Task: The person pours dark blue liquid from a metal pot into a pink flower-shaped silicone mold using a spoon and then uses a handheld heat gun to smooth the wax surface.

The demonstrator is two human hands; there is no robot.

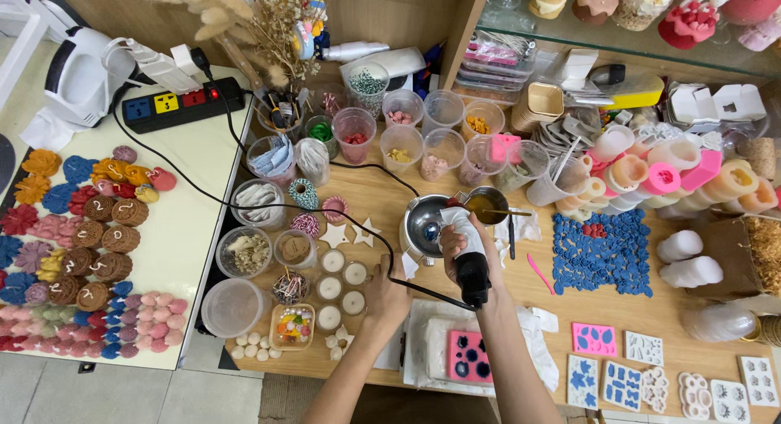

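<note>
Gripping a black-handled steel melting pot (429, 226) at frame centre, the right hand (460, 243) seems mid-lift; the left hand (386, 292) rests open on the wooden table (382, 192). Pouring steadily into the pink silicone mould (469, 357) below likely follows.

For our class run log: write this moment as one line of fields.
left hand: flat on table, near candles | right hand: grips black-handled tool with cloth | beside: metal pot | front: pink mould
</note>
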